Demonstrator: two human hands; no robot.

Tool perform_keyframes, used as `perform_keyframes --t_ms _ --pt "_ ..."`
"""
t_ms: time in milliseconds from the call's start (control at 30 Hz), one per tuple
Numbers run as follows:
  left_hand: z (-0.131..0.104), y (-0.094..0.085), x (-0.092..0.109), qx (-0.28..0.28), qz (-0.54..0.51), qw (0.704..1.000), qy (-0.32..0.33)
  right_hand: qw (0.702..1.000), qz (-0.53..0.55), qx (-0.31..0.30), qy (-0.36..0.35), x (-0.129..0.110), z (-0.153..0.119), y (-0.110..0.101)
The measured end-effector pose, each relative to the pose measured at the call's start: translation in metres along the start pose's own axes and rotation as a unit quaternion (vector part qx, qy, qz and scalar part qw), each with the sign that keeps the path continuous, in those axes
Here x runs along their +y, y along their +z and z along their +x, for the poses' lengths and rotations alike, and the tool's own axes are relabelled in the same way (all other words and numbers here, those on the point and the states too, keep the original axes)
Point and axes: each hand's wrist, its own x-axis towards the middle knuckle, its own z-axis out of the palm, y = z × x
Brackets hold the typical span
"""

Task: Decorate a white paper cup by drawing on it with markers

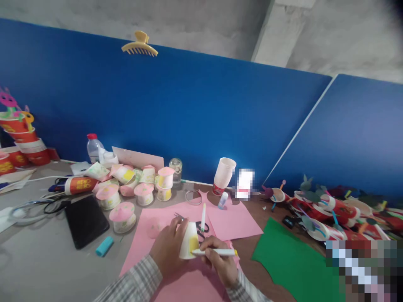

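Note:
A white paper cup (186,247) with a yellow coloured patch is gripped by my left hand (168,247), its fingers wrapped round the left side. In my right hand (220,262) is a white marker (222,252) with a yellow end, pinched between the fingers; its tip touches the yellow patch. Both hands are over pink paper (189,279). Just behind them lie black-handled scissors (204,227), partly hidden, and another white marker (203,216) with a green end.
Several decorated cups with pink tops (122,213) stand at the left, near a black tablet (86,220) and a blue cap-like object (104,246). Stacked cups (224,174) and a glue stick (223,200) stand behind. Green paper (289,260) lies right, before red cup figures (343,209).

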Motion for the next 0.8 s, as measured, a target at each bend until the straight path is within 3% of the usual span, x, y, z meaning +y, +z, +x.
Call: perform_keyframes --t_ms 200,367,600,800 --pt "-0.0001 -0.0002 0.002 0.02 0.0 1.0 -0.003 1.0 0.02 0.013 -0.014 0.0001 0.0024 0.0025" --pt "0.0004 -0.0002 -0.0003 -0.002 -0.005 1.0 -0.004 1.0 0.0 -0.016 0.004 -0.0012 0.0014 -0.0023" --pt "0.0012 0.0007 -0.0005 0.002 -0.007 1.0 -0.005 1.0 0.009 0.019 0.003 -0.0036 0.0025 0.0028" --pt "-0.0001 0.0015 -0.0012 0.012 0.0 1.0 0.005 1.0 0.001 -0.002 0.02 -0.004 -0.0012 0.0007"
